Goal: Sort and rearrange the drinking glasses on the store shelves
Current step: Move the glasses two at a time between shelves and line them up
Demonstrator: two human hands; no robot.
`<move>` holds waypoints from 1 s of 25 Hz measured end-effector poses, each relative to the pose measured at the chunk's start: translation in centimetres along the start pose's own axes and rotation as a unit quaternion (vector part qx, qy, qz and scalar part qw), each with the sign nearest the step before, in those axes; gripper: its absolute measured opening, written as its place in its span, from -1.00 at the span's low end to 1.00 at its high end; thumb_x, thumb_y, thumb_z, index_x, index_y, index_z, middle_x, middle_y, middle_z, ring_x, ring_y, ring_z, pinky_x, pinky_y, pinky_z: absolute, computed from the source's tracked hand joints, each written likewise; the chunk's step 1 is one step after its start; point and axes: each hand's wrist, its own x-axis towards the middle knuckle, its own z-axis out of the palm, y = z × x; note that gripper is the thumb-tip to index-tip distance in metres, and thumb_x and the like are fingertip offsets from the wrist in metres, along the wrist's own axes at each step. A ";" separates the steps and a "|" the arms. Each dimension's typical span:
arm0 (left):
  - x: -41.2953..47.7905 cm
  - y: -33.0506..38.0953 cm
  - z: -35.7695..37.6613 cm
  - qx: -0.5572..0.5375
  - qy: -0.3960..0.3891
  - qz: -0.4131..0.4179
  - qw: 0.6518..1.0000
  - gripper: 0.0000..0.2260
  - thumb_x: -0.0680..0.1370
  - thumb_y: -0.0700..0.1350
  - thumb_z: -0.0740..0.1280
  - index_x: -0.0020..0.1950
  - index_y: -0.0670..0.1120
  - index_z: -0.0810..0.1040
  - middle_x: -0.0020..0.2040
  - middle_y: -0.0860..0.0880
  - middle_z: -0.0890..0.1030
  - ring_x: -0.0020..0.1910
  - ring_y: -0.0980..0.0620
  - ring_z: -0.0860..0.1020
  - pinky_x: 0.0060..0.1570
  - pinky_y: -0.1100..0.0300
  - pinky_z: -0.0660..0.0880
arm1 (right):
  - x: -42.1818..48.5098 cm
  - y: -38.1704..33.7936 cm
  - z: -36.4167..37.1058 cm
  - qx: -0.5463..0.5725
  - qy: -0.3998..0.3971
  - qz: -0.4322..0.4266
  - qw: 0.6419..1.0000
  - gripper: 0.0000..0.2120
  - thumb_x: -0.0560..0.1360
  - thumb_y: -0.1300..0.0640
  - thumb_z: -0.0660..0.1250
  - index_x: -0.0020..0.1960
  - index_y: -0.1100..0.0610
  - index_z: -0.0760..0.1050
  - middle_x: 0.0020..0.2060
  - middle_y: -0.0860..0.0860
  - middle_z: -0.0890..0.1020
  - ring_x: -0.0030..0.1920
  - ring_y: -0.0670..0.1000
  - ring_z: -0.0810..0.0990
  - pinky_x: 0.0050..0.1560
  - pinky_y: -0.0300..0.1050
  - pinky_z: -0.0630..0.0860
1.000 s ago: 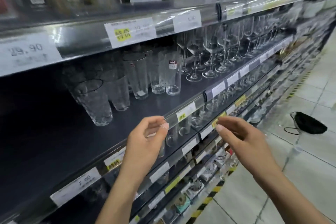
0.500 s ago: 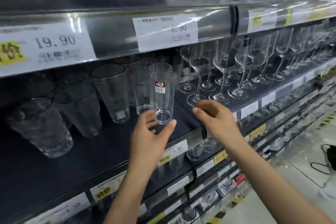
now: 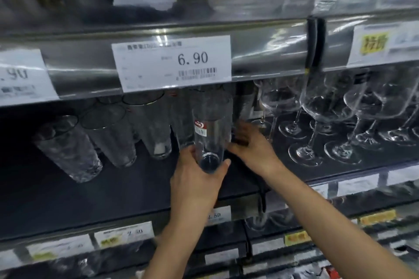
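Left hand (image 3: 195, 186) grip closed round base of tall clear labelled tumbler (image 3: 209, 140), frame centre; right hand (image 3: 254, 149) loosely open, empty, w/ fingers behind it: lift straight, clear neighbouring stemmed wine glasses (image 3: 317, 124).

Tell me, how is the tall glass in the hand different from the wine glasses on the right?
The tall straight glass has no stem; the wine glasses stand on thin stems with round feet. The tall glass has a red sticker; I see none on the wine glasses. The left hand grips the tall glass; nobody touches the wine glasses. Both are clear.
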 end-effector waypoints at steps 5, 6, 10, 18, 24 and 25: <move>0.1 1.2 0.9 0.042 0.058 0.006 0.997 -0.53 0.41 0.20 0.51 0.16 0.11 0.37 -0.10 0.29 0.48 -0.08 0.10 0.55 -0.14 0.22 0.42 | 1.8 0.5 0.4 0.001 -0.038 -0.035 0.999 -0.48 0.48 0.09 0.49 0.38 0.02 0.39 0.22 -0.05 0.60 0.22 -0.02 0.57 0.20 -0.08 0.50; 0.1 1.4 0.9 0.049 0.067 0.003 0.997 -0.56 0.41 0.17 0.51 0.13 0.14 0.35 -0.15 0.31 0.46 -0.12 0.13 0.52 -0.17 0.24 0.38 | 2.0 0.6 0.5 0.006 -0.050 -0.038 0.998 -0.50 0.48 0.10 0.48 0.37 0.02 0.40 0.19 -0.05 0.60 0.21 -0.01 0.57 0.16 -0.10 0.50; -0.8 1.5 1.1 0.057 0.104 -0.022 0.993 -0.55 0.41 0.14 0.53 0.18 0.06 0.42 -0.08 0.20 0.58 -0.05 0.10 0.59 -0.13 0.25 0.42 | 2.2 1.2 0.6 0.021 -0.049 -0.061 0.997 -0.46 0.46 0.10 0.51 0.37 0.07 0.39 0.11 -0.06 0.59 0.14 -0.01 0.57 0.12 -0.14 0.47; -2.6 2.0 1.9 0.075 0.147 -0.058 0.985 -0.44 0.45 0.11 0.46 0.34 -0.01 0.31 0.19 0.03 0.63 0.16 -0.03 0.58 0.05 0.11 0.43 | 0.2 1.5 0.6 -0.014 -0.066 -0.108 0.992 -0.30 0.54 0.09 0.41 0.56 0.07 0.13 0.47 0.14 0.29 0.43 0.16 0.36 0.45 0.05 0.31; -1.9 1.6 1.4 0.014 0.105 -0.068 0.992 -0.38 0.43 0.04 0.54 0.40 -0.03 0.36 0.20 0.06 0.61 0.22 0.05 0.57 0.21 0.16 0.48 | 0.9 1.1 0.3 0.054 -0.095 -0.103 0.989 -0.27 0.46 0.10 0.50 0.51 0.08 0.19 0.38 0.04 0.48 0.33 0.06 0.49 0.33 -0.12 0.38; -1.9 1.4 1.2 0.009 0.111 -0.067 0.992 -0.40 0.40 0.04 0.55 0.36 -0.02 0.39 0.15 0.09 0.61 0.18 0.07 0.57 0.18 0.18 0.49 | 0.9 1.2 0.3 0.058 -0.096 -0.105 0.988 -0.27 0.45 0.10 0.51 0.50 0.06 0.20 0.37 0.02 0.50 0.32 0.05 0.50 0.32 -0.12 0.39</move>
